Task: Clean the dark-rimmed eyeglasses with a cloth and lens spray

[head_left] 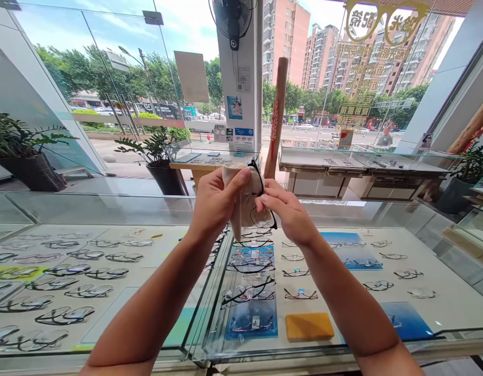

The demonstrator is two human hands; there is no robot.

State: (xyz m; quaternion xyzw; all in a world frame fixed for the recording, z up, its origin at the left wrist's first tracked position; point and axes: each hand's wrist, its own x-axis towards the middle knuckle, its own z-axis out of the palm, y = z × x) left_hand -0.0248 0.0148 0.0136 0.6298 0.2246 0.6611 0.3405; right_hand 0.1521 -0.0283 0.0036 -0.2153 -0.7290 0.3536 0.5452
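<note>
Above the glass counter, my left hand is closed on a pale cloth, its thumb pressing the cloth against a lens. A pair of black-framed eyeglasses is held upright between my two hands, one rim near the cloth. My right hand pinches the frame from the right side, with the fingertips at the rim. One dark temple tip sticks out below my right fingers. Part of the glasses is hidden by the cloth and fingers.
A glass display case with rows of eyeglasses spans the foreground. Inside it lies a yellow-orange case. Beyond are more glass counters, a wooden post, potted plants and a wall fan. A person is outside.
</note>
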